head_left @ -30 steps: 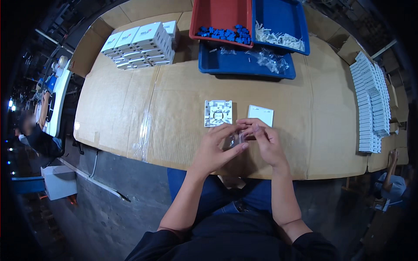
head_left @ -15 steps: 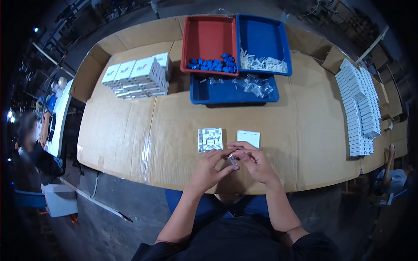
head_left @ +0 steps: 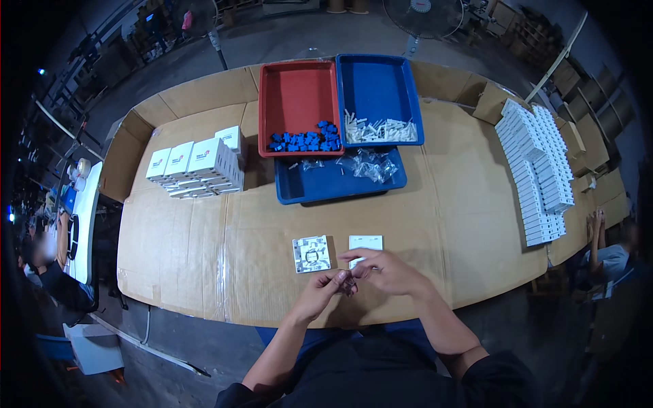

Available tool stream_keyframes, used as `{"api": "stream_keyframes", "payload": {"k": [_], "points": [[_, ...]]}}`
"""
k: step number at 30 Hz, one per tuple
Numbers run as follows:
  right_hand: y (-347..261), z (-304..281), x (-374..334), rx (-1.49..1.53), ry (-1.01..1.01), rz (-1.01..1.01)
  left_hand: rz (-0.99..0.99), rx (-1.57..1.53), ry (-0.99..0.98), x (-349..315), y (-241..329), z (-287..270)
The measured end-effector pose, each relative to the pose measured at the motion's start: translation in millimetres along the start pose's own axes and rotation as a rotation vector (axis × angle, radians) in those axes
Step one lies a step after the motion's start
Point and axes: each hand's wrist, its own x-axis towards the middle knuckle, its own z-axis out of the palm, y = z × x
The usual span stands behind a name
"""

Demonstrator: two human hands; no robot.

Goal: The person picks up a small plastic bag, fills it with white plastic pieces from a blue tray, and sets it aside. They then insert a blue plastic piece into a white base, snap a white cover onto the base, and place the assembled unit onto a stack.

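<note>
Over the near middle of the table my two hands meet. My left hand is closed, its thumb and fingers pinching a small clear plastic piece that is mostly hidden. Just above it, my right hand bends its fingertips in at the same spot; what they hold, if anything, is covered. Beyond my left hand lies a square white plastic casing with a grey pattern inside. A plain white square plate lies to its right, partly hidden under my right fingers.
A red tray holds blue pieces; the blue tray beside it holds white sticks. Below them, another blue tray contains clear plastic bags. White boxes are stacked left, white casings right. Two people sit at the sides.
My view has tilted up, so the table sits lower in the picture. The clear piece is now more covered by my fingers, and my right hand has shifted slightly away from the left.
</note>
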Motion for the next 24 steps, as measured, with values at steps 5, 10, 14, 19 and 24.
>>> {"api": "stream_keyframes", "payload": {"k": [5, 10, 14, 19, 24], "points": [[-6.1, -101.9, 40.0, -0.288, 0.518, 0.054, -0.152, -0.468, -0.053, 19.6, -13.7, -4.1], [-1.1, -201.0, 117.2, -0.834, 0.729, 0.053, -0.311, -0.630, -0.197, 39.2, -38.9, -9.4], [25.5, -244.6, 159.2, -1.049, 0.720, 0.110, -0.382, -0.715, -0.228, 47.6, -36.2, -7.5], [33.6, -252.2, 181.5, -1.249, 0.623, 0.075, -0.373, -0.667, -0.221, 48.2, -32.9, -12.9], [33.4, -262.4, 198.9, -1.389, 0.506, 0.123, -0.337, -0.654, -0.245, 50.8, -20.1, -14.1]]}}
